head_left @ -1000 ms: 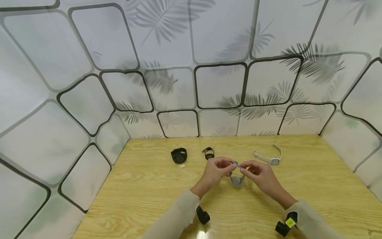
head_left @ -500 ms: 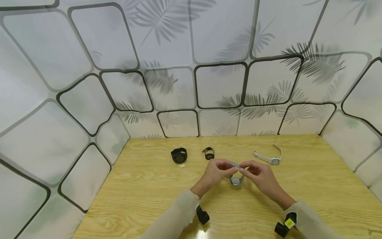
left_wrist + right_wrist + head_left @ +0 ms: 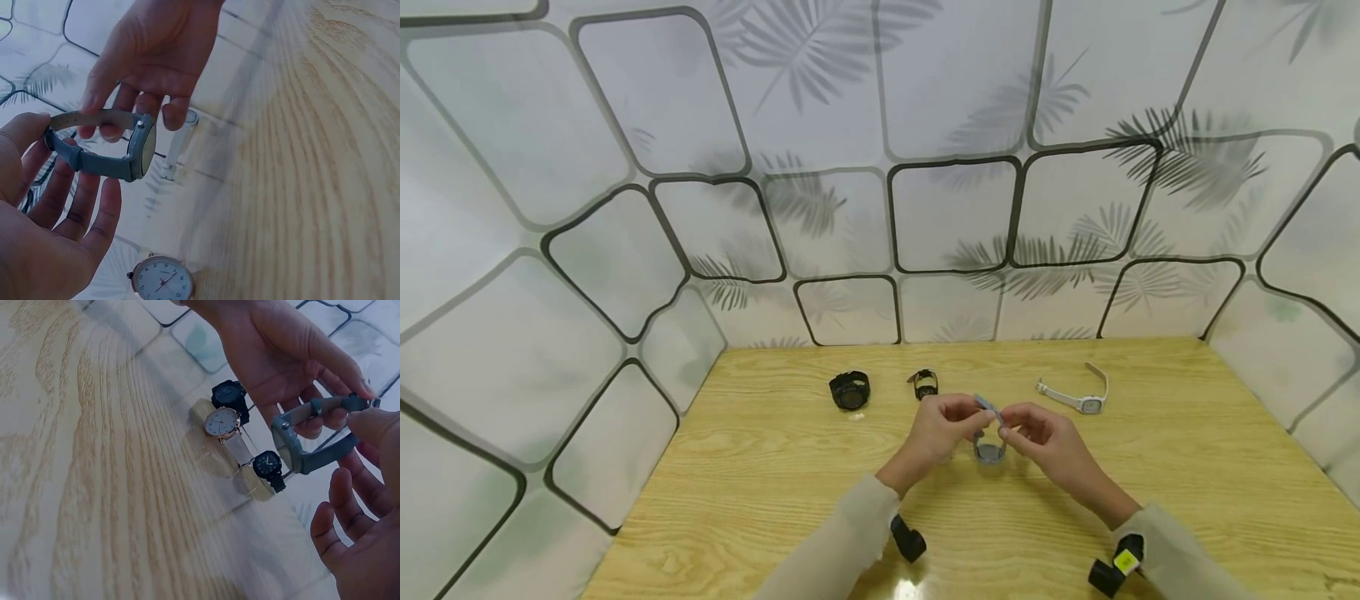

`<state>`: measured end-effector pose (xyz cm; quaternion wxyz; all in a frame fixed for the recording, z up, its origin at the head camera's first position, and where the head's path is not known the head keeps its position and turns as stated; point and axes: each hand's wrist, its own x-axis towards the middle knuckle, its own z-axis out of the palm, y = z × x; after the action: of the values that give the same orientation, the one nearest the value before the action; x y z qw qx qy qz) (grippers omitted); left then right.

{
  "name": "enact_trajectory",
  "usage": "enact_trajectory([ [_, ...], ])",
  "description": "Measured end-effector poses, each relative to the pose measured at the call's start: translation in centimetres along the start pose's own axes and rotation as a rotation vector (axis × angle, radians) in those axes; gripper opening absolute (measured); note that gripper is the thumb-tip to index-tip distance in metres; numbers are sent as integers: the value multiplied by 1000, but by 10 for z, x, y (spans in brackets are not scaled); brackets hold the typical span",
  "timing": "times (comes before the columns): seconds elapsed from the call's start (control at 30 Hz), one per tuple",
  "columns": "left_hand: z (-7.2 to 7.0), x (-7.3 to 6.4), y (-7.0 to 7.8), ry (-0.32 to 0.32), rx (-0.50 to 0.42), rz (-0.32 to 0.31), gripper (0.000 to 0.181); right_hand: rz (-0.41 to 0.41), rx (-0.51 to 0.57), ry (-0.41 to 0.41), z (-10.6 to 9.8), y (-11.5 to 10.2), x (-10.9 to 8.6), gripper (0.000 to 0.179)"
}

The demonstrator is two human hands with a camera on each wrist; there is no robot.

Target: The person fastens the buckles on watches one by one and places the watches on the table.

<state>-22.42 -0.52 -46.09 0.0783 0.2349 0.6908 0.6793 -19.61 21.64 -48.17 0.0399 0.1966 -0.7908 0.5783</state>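
In the head view, a grey-blue wristwatch (image 3: 990, 453) hangs below my fingers with its strap bent into a loop. My left hand (image 3: 931, 437) pinches the strap at the top of the loop. My right hand (image 3: 1054, 443) pinches the strap from the other side. Seen in the left wrist view, the watch strap (image 3: 103, 164) curves round from the case to my thumb and fingers. A buckle and keeper show near my right fingertips in the right wrist view, on the strap (image 3: 331, 456); whether the buckle is fastened I cannot tell.
Two black watches (image 3: 850, 392) (image 3: 927, 385) lie at the back of the wooden table (image 3: 760, 467), and a white watch (image 3: 1090, 405) lies back right. A watch with a white dial (image 3: 223, 422) shows in the right wrist view. A patterned curtain (image 3: 955, 217) stands behind.
The watch has shifted slightly to the left. The strap end by my left fingers dipped flatter half a second ago and now tilts up again. Both hands keep their pinch.
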Motion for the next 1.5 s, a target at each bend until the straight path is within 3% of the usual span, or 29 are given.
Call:
enact_trajectory([
  [0.27,-6,1,2,21,-26,-25,17,35,24,-25,-2,4,-4,28],
  [0.7,-4,-1,0,16,4,-23,17,32,-27,39,7,5,-7,25],
  [0.97,-4,-1,-4,86,-65,-23,17,37,-60,46,9,3,-6,26],
  [1.1,-2,-2,-3,77,-28,-13,16,37,-60,54,10,3,-6,24],
  [1.3,1,-2,-3,76,115,0,12,38,-48,64,12,0,-6,22],
  [1.5,1,-3,-3,69,145,29,12,39,-40,58,12,-1,-6,21],
])
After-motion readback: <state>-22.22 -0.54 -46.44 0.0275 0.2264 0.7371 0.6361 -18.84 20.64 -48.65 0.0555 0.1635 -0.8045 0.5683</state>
